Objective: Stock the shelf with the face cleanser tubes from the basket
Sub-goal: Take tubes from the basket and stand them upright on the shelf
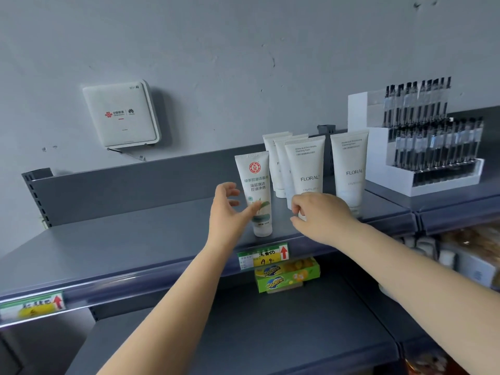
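A white tube with green leaf print and a red seal (257, 185) stands cap-down on the grey top shelf (135, 239). My left hand (227, 212) is spread beside it, thumb touching its lower part, fingers apart from it. To its right stand several white FLORAL tubes (307, 169), one more (350, 169) farther right. My right hand (319, 217) is low in front of the nearest FLORAL tube, its fingers curled at the tube's cap; whether they hold the cap I cannot tell. The basket is out of view.
A white display box of dark pens (427, 147) stands on the shelf at the right. A white router (121, 115) hangs on the wall. A price tag (263, 257) sits on the shelf edge. Below lies a green and yellow snack box (286, 276).
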The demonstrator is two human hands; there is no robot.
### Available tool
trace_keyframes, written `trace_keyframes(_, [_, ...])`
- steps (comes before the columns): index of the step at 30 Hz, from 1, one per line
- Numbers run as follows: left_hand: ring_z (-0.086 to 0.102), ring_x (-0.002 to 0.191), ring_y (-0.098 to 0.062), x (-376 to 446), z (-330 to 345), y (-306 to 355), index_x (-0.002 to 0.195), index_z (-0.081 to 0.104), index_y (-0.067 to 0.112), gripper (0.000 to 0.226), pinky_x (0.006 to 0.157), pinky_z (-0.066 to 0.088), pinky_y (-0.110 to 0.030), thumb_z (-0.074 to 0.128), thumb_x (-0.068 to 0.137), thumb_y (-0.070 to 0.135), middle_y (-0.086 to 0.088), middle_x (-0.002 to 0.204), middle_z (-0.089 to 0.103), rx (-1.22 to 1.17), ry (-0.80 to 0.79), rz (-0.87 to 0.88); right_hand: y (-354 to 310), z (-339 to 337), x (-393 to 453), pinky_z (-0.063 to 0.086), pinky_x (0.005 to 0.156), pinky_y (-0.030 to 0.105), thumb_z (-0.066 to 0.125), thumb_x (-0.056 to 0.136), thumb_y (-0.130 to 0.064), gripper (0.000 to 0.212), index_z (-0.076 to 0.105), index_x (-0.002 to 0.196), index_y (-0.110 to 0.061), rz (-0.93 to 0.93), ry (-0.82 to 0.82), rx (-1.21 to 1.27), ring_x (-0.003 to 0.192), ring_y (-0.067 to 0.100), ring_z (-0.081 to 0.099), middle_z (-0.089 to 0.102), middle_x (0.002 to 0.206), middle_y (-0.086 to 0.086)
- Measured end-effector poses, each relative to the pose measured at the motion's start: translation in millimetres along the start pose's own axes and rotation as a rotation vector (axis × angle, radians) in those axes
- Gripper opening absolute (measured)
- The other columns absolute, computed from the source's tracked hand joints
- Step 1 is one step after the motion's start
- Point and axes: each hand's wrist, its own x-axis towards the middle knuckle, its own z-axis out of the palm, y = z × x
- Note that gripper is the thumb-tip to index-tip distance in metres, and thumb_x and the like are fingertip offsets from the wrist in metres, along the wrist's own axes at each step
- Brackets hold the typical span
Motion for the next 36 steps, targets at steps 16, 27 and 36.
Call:
trace_keyframes(16, [0.062, 0.072, -0.023, -74.2, 111.4, 28.5, 0.091, 0.065, 0.015, 0.039, 0.058, 0.049, -0.029, 0.079, 0.058, 0.031, 0.000, 0.083, 0.063, 0.807, -0.521, 0.967, 48.3, -49.0, -109.7, 0.038, 0.083, 0.036, 0.045, 0.092, -0.033, 0.030, 0.049, 0.114, -0.014, 0.275, -0.177, -0.396, 0.112, 0.026, 0.049, 0.054, 0.117, 0.005])
trace_keyframes(27, [0.041, 0.123, -0.029, -183.5, 295.4, 69.1, 0.129, 0.040, 0.013, 0.044, 0.098, 0.034, -0.037, 0.048, 0.090, 0.032, -0.007, 0.130, 0.047, 0.820, -0.925, 0.954, 160.6, -73.3, -294.3, 0.034, 0.097, 0.041, 0.049, 0.089, -0.035, 0.048, 0.039, 0.131, -0.012, 0.699, -0.485, -0.494, 0.123, 0.028, 0.041, 0.045, 0.132, 0.008])
trace_keyframes(36, [0.041, 0.126, -0.027, -295.4, 404.1, 80.3, 0.136, 0.034, 0.017, 0.058, 0.101, 0.034, -0.039, 0.052, 0.087, 0.043, -0.005, 0.134, 0.045, 0.675, -1.168, 1.093, 208.4, -91.5, -439.1, 0.034, 0.097, 0.040, 0.052, 0.086, -0.031, 0.047, 0.043, 0.128, -0.013, 1.003, -0.585, -0.453, 0.123, 0.027, 0.041, 0.046, 0.130, 0.007])
